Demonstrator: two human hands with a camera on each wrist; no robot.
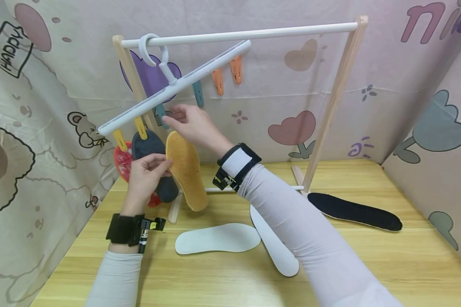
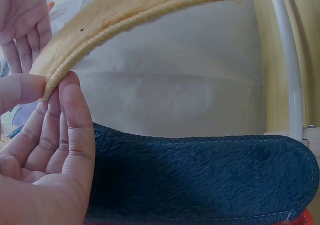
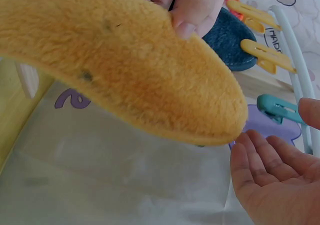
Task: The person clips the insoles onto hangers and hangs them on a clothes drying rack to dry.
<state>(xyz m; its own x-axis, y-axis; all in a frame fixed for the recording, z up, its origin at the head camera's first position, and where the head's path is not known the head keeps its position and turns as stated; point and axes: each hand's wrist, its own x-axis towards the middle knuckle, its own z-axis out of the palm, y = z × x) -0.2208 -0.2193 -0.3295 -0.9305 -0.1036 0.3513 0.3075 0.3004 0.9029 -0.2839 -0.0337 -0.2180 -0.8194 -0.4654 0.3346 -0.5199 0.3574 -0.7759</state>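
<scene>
My left hand (image 1: 143, 181) pinches the edge of a fuzzy yellow insole (image 1: 186, 170) between thumb and fingers, keeping it upright above the table. Its rounded upper end is just below a teal clip (image 3: 277, 107) on a white hanger (image 1: 207, 66); insole and clip are apart. Beside that clip is my right hand (image 1: 194, 123), fingers extended, with the thumb close to the clip's outer end. Whether the thumb touches it I cannot tell. A dark blue insole (image 2: 200, 177) and a red patterned insole (image 1: 123, 162) hang from yellow clips (image 1: 140, 128) at the hanger's left, partly behind my left hand.
The tilted hanger hooks over the white bar (image 1: 261, 33) of a wooden-sided rack (image 1: 336, 102). Another teal clip (image 1: 198, 94) and two orange clips (image 1: 217, 81) hang further right. Two white insoles (image 1: 219, 238) and a black insole (image 1: 353, 212) lie on the table (image 1: 372, 264).
</scene>
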